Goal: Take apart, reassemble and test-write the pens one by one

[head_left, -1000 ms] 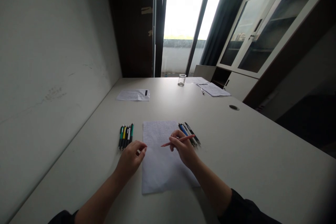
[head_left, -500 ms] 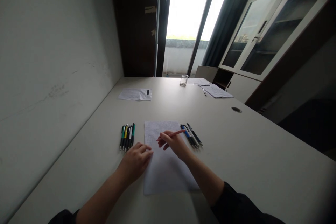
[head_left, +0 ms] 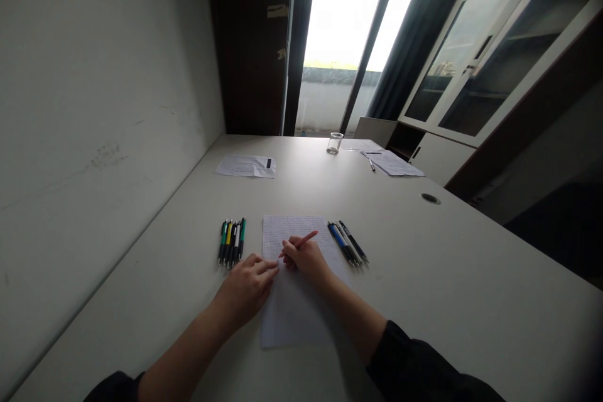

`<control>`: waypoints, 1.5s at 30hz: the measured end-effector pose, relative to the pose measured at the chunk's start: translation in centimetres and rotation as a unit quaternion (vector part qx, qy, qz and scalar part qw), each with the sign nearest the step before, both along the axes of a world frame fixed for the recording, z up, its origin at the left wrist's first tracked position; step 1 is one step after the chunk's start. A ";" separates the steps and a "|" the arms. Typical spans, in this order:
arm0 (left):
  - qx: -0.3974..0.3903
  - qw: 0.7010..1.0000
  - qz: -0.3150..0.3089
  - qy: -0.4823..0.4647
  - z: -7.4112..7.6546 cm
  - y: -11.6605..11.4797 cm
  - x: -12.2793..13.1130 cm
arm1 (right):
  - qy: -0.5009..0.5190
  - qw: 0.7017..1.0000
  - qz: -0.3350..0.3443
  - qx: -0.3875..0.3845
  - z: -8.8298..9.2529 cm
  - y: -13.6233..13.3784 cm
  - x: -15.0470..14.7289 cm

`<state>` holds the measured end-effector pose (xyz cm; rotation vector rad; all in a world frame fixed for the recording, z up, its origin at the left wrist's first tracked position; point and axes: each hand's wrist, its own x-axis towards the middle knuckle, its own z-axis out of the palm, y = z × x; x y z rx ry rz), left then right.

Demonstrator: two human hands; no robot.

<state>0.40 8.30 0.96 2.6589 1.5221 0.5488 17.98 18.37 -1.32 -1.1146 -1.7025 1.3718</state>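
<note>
A lined sheet of paper (head_left: pixel 294 323) lies in front of me, with writing on its upper part. My right hand (head_left: pixel 301 259) is closed around a reddish pen (head_left: pixel 308 239), its tip down at the paper near the left side. My left hand (head_left: pixel 249 279) lies flat over the sheet's left edge, fingers stretched toward the pen tip. Several pens (head_left: pixel 232 242) in green, yellow, black and white sit in a row just beyond my left hand. To the right of the sheet is another group of pens (head_left: pixel 347 244), blue, white and black.
Farther back lie a creased paper (head_left: pixel 245 166), a glass (head_left: pixel 334 143), and a stack of papers (head_left: pixel 396 164) with a pen (head_left: pixel 372 165) beside it. A round cable hole (head_left: pixel 430 198) is set in the table at right. A wall (head_left: pixel 117 107) borders the left side.
My right hand has moved slightly left and turned the pen more upright, its tip now at the paper. The left hand stays on the sheet's edge. The whole view has shifted slightly.
</note>
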 end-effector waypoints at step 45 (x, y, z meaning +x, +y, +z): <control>-0.009 1.000 0.005 -0.007 0.6 -0.2 0.2 | -0.007 1.000 -0.024 -0.006 0.3 -0.2 -0.2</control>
